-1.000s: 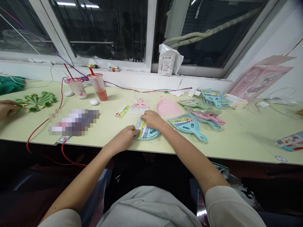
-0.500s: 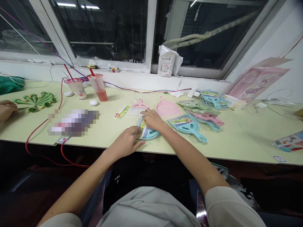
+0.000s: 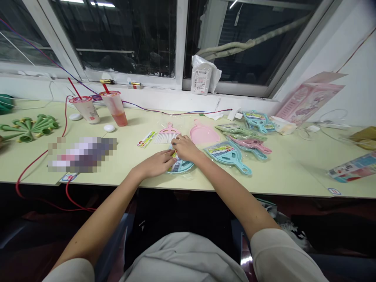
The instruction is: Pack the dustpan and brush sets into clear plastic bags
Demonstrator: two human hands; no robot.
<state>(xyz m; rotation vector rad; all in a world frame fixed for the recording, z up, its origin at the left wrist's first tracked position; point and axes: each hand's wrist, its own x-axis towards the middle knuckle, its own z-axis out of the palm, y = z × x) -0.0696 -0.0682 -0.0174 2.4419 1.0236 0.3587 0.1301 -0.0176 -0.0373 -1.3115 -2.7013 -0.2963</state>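
A blue dustpan-and-brush set (image 3: 182,168) in clear plastic wrap lies flat on the table under both my hands. My left hand (image 3: 157,163) is at its left edge, fingers closed on the wrap beside the printed label. From above, my right hand (image 3: 185,149) covers the set's upper part with bent fingertips pinching the wrap; the two hands' fingertips nearly meet. Just beyond lie an unwrapped pink brush (image 3: 168,134) with white bristles and a pink dustpan (image 3: 204,134). A loose printed card (image 3: 147,139) rests left of the brush.
To the right are another wrapped blue set (image 3: 229,153) and a pile of wrapped green, pink and blue sets (image 3: 249,143). Two drink cups (image 3: 116,111) stand back left, near green horn-shaped pieces (image 3: 32,127). A red cable (image 3: 22,172) hangs over the table's front edge.
My left hand has shifted up and its fingers have closed in toward my right fingertips. My right hand stays on the wrapped set. The view has turned slightly; the other person's hand at left is nearly out of view.
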